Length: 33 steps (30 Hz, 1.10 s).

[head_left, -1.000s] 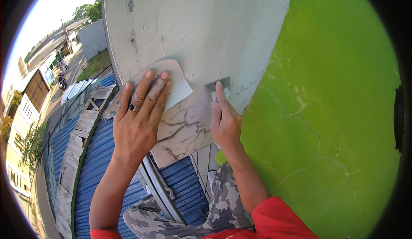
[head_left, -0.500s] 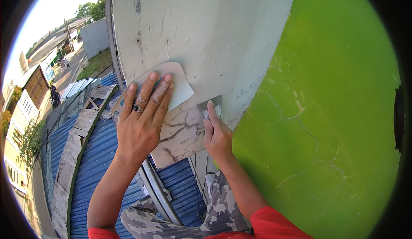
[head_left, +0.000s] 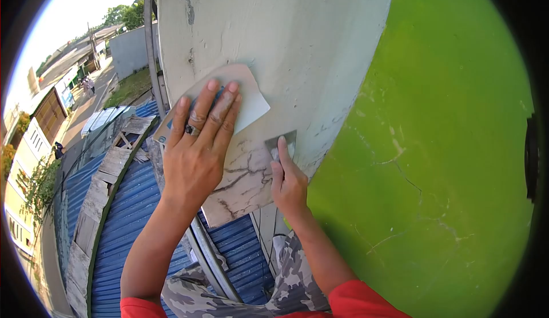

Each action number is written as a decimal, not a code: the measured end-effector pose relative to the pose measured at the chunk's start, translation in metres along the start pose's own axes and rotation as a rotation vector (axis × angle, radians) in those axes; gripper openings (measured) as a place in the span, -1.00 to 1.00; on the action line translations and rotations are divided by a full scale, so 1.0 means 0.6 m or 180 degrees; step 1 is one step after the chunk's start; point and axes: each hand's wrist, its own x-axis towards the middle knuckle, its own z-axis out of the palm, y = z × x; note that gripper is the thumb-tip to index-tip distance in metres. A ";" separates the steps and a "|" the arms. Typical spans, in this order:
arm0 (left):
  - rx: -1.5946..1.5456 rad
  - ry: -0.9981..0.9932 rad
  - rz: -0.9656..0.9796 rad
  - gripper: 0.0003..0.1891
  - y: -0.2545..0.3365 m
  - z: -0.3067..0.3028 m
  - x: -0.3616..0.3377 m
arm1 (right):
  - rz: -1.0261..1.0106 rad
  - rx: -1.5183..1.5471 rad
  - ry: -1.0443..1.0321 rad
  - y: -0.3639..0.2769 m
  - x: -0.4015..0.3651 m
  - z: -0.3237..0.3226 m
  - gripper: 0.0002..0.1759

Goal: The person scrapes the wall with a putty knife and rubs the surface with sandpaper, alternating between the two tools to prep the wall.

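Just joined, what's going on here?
A person is working at a pale wall with both hands. The left hand has its fingers spread over a pale sheet in front of the wall; its thumb is hidden. The right hand grips a small flat scraper, index finger along the blade. The scraper is just right of some dark crack-like lines; whether its blade touches the wall is hard to tell.

a cracked green wall (head_left: 457, 118) fills the right; blue corrugated roofing (head_left: 134, 221) lies near left, with a street (head_left: 83, 112) and trees (head_left: 132, 15) far left under bright sky (head_left: 80, 4).
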 end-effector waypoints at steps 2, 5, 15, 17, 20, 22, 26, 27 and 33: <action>-0.0027 -0.0296 0.0105 -0.47 0.029 0.045 -0.095 | 0.0231 0.0060 -0.0394 0.016 -0.133 0.031 -0.40; 0.0102 -0.0511 0.0208 -0.47 0.045 0.063 -0.165 | 0.0363 -0.0028 -0.0392 0.021 -0.201 0.058 -0.39; -0.0224 0.0184 -0.0164 -0.45 -0.021 -0.002 -0.024 | -0.0344 -0.0181 -0.0247 -0.050 0.033 0.025 -0.43; -0.0295 -0.0327 -0.0082 -0.44 0.014 0.037 -0.117 | -0.0354 -0.0318 -0.0529 0.006 -0.091 0.036 -0.42; -0.0234 -0.0660 -0.0060 -0.48 0.070 0.104 -0.282 | -0.0410 -0.0401 -0.1010 0.034 -0.177 0.026 -0.41; -0.0253 -0.0546 -0.0239 -0.47 0.058 0.110 -0.278 | -0.0539 -0.0354 -0.1055 0.023 -0.163 0.045 -0.42; -0.0438 -0.0033 -0.0649 -0.40 0.005 0.053 -0.159 | -0.0789 -0.0105 -0.1110 -0.104 -0.014 0.047 -0.47; -0.0435 0.0171 -0.0663 -0.37 -0.015 0.037 -0.131 | -0.0734 -0.0085 -0.1192 -0.123 0.001 0.044 -0.50; -0.1715 0.0221 -0.1005 -0.43 0.047 0.119 -0.291 | -0.0709 -0.0332 -0.1298 0.009 -0.172 0.050 -0.40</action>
